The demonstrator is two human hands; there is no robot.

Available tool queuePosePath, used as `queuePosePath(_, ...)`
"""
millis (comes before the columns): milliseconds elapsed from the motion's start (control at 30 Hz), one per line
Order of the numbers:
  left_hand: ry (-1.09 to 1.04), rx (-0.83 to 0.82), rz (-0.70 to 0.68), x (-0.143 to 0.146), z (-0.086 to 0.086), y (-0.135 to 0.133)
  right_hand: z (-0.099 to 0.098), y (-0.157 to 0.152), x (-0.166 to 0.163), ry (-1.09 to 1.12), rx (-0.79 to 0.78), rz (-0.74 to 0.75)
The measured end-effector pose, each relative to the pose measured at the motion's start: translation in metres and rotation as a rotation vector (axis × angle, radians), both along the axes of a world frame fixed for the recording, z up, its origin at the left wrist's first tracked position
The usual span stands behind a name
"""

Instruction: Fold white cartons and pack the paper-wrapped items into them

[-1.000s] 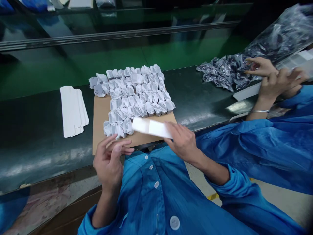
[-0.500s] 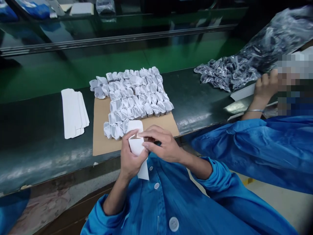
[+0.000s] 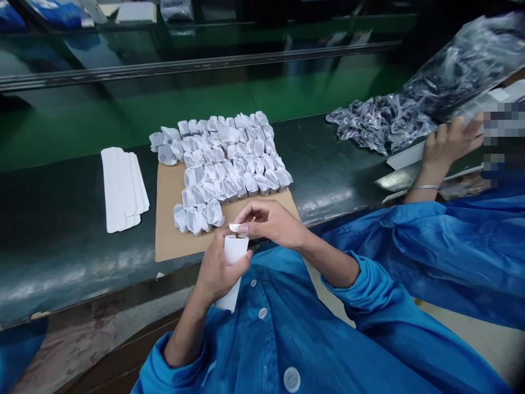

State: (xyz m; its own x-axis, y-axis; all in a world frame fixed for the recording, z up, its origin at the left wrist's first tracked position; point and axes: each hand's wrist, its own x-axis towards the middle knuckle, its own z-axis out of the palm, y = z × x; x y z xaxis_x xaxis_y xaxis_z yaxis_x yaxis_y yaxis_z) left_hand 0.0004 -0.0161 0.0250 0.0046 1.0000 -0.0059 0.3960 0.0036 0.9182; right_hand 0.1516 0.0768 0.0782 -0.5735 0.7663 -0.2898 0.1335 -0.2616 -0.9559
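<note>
A slim white carton (image 3: 235, 250) is in my left hand (image 3: 216, 268), whose fingers and thumb wrap round its sides. Its upper end faces up and away from me, and its lower end reaches down by my jacket. My right hand (image 3: 270, 223) pinches the end flap of the carton between thumb and fingers, the flap folded partway over the opening. Just beyond both hands lie many small items wrapped in white paper (image 3: 227, 164), set in rows on a brown cardboard sheet (image 3: 170, 243).
Flat white cartons (image 3: 123, 189) lie stacked at the left of the dark bench (image 3: 53, 235). Clear plastic bags with dark contents (image 3: 381, 123) are heaped at the right. A co-worker's hand (image 3: 449, 142) is near them. A green strip (image 3: 197, 90) runs behind the bench.
The carton has shifted slightly down with my left hand. Its long end flap, upright before, is now bent over toward the opening by my right hand. The co-worker's hand has moved a little.
</note>
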Motion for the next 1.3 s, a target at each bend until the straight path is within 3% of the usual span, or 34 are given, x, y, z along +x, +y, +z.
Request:
queuePosePath(200,-0.116,0.192,0.217,0.014,-0.015,-0.009,0.001,-0.019,-0.002,-0.094,0.154,-0.075)
queuePosePath(333,0.013,0.107,0.136,0.01,-0.011,-0.011,-0.002,-0.033,-0.003,-0.115,0.511,-0.005)
queuePosePath(467,0.054,0.095,0.053,0.004,-0.01,-0.013,-0.016,-0.048,-0.003,-0.192,0.895,-0.04)
queuePosePath(600,0.028,0.033,-0.021,0.004,-0.018,-0.019,-0.028,-0.054,0.002,-0.297,1.071,0.041)
queuePosePath(700,-0.03,0.021,0.079,0.004,-0.02,-0.019,-0.028,-0.057,0.004,-0.319,0.958,0.126)
queuePosePath(800,-0.161,0.037,0.487,-0.002,-0.018,-0.014,-0.028,-0.068,0.0,-0.318,0.639,0.071)
queuePosePath(867,-0.309,0.049,0.73,-0.01,-0.015,-0.009,-0.03,-0.076,-0.003,-0.359,0.459,0.116)
queuePosePath(967,-0.357,0.13,0.825,-0.03,-0.007,-0.007,-0.032,-0.075,-0.003,-0.4,0.286,0.227)
queuePosePath(1033,-0.096,0.218,0.732,-0.044,-0.001,-0.011,-0.029,-0.061,-0.001,-0.441,0.228,0.243)
queuePosePath(1067,0.08,0.257,0.605,-0.051,0.001,-0.014,-0.026,-0.051,0.0,-0.465,0.219,0.286)
queuePosePath(1167,0.489,0.283,0.029,-0.063,-0.001,-0.028,-0.014,-0.018,-0.003,-0.417,0.257,0.592)
queuePosePath(1200,0.562,0.265,-0.105,-0.064,-0.005,-0.033,-0.012,-0.008,-0.006,-0.373,0.298,0.663)
queuePosePath(1233,0.618,0.241,-0.163,-0.065,-0.01,-0.037,-0.011,0.0,-0.01,-0.362,0.354,0.673)
queuePosePath(1300,0.69,0.174,-0.11,-0.065,-0.022,-0.045,-0.015,0.012,-0.021,-0.493,0.517,0.54)
